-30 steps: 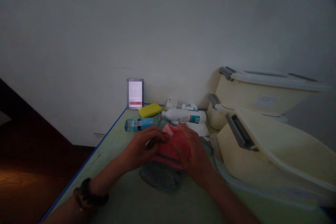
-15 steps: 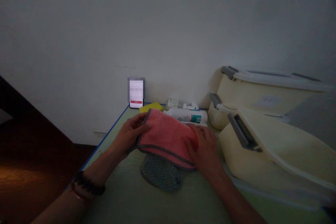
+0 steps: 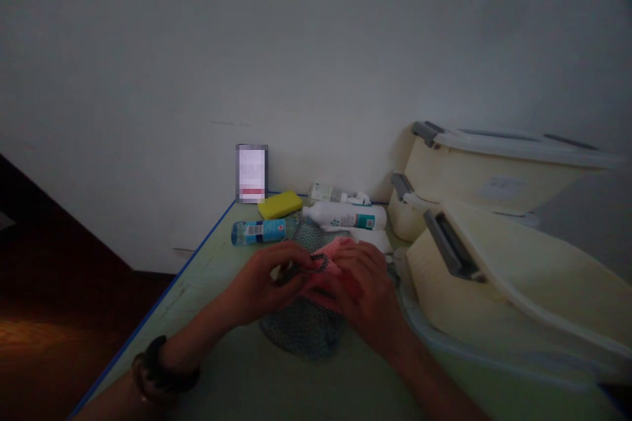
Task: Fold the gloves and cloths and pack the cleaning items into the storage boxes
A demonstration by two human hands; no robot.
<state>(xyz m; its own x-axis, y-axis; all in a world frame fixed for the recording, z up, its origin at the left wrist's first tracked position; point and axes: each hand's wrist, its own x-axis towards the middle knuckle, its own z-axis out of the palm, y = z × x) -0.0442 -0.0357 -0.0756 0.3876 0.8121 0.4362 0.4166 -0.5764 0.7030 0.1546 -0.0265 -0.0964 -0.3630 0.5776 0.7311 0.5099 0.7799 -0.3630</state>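
Note:
A pink cloth [image 3: 337,251] with a black-and-white checked edging is bunched between my two hands. My left hand [image 3: 269,276] pinches its left edge, thumb below and fingers on top. On the cloth's right side, my right hand [image 3: 368,283] is curled round the fabric, its fingertips partly hidden. Beneath lies a grey-green textured cloth [image 3: 301,329], spread on the green tabletop [image 3: 207,289] and partly covered by my hands and the pink cloth.
Behind the hands lie a blue-labelled clear bottle [image 3: 261,231], a yellow sponge [image 3: 280,205], a white bottle [image 3: 345,215] and a clear spray bottle [image 3: 326,193]. A phone [image 3: 251,174] leans on the wall. Cream bins [image 3: 464,302] with grey handles stand at the right.
The pink cloth, spread fairly flat before, is now folded and bunched smaller. My left hand has moved right, toward my right hand. The blue-labelled bottle has come into view.

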